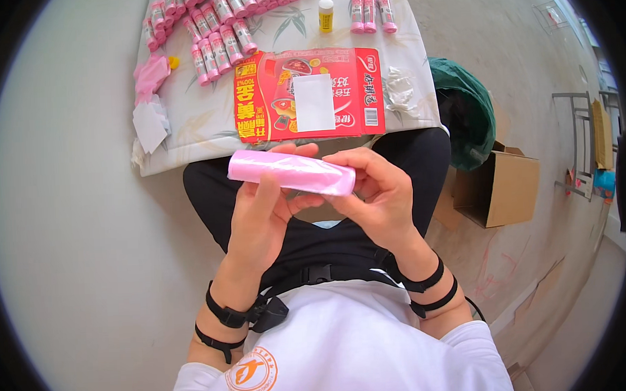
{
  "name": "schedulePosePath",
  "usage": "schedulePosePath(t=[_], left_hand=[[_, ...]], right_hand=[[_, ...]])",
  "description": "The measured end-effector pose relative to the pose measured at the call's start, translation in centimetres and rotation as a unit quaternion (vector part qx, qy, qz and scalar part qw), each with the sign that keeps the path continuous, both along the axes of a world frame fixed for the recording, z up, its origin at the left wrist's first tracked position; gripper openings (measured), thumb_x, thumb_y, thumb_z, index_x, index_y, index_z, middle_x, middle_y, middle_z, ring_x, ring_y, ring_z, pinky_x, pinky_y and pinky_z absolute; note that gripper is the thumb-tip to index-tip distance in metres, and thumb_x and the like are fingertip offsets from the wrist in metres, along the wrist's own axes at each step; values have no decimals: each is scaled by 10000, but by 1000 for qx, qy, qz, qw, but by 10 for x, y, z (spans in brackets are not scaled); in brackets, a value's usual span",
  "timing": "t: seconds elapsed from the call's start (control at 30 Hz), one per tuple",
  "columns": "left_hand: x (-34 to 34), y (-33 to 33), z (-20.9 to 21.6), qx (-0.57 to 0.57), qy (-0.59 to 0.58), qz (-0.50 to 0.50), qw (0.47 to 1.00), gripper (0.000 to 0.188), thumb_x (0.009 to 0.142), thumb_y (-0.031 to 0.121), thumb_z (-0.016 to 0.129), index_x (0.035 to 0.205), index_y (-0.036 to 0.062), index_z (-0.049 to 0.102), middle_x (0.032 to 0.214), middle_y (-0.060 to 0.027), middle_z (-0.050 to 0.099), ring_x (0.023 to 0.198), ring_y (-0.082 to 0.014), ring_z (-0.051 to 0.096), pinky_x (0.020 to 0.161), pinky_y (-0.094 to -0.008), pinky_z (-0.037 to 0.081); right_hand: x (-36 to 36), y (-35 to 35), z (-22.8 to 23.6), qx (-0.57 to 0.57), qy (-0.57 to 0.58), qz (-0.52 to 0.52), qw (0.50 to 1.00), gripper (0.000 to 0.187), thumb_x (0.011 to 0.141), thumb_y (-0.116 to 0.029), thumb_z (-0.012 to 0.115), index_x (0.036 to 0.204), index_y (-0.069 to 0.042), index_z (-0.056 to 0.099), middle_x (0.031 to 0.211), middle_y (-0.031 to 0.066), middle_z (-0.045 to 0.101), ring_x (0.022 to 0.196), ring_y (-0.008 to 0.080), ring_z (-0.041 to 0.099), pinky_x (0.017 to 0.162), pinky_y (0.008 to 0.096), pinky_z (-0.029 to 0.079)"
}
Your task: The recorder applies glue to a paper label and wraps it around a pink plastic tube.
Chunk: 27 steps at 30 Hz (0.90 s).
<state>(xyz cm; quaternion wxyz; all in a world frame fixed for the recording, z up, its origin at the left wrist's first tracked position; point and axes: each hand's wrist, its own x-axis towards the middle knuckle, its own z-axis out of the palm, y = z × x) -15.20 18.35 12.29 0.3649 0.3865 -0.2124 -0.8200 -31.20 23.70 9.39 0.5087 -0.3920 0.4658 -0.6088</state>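
Observation:
A roll of pink plastic bags [290, 172], glossy and without a paper band, lies across both my hands above my lap, slightly lower at its right end. My left hand [268, 204] holds it from below, with the thumb on the near side and fingers behind. At the right end, my right hand [378, 190] pinches the film between thumb and fingers. Just beyond the hands, a flattened red printed cardboard [258, 104] lies on the table, with a blank white paper slip [314, 102] on top.
Many pink rolls with printed bands [218, 52] cover the table's far left; several more rolls [369, 13] stand far right beside a small yellow white-capped bottle [326, 16]. White slips [150, 125] and crumpled white film [400, 89] flank the cardboard. A green bag [472, 107] and cardboard box [509, 188] sit right.

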Motion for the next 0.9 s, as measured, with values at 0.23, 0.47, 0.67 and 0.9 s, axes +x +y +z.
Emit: schedulePosePath(t=[0.23, 0.47, 0.67, 0.9], left_hand=[[14, 19, -13, -134, -68, -50, 987, 443, 878, 49, 628, 1292, -16, 481, 1252, -165, 561, 1033, -189, 597, 877, -318, 485], [25, 10, -5, -7, 8, -183, 983, 406, 934, 214, 525, 1248, -43, 517, 868, -69, 593, 816, -146, 613, 813, -313, 510], [33, -14, 17, 13, -61, -408, 911, 500, 938, 279, 548, 1324, -28, 466, 885, -100, 637, 690, -123, 609, 632, -257, 520], [25, 19, -11, -93, 73, -176, 977, 591, 893, 282, 637, 1359, 4, 402, 1285, -162, 513, 1085, -200, 566, 916, -334, 488]], right_hand=[[1, 13, 14, 248, -336, 96, 904, 260, 883, -163, 658, 1037, 41, 608, 851, 90, 651, 704, 138, 643, 649, 228, 524], [-26, 13, 13, -121, 332, -87, 931, 509, 729, 30, 681, 1220, -32, 561, 1271, 158, 516, 1085, 280, 566, 845, 345, 494], [-33, 2, 18, -229, 382, 122, 887, 523, 661, 34, 738, 1158, -52, 599, 1171, 127, 583, 1036, 281, 582, 822, 340, 506], [-11, 20, 12, -58, 288, 24, 956, 424, 649, 1, 777, 1050, -42, 646, 988, 100, 649, 895, 264, 634, 702, 312, 527]])
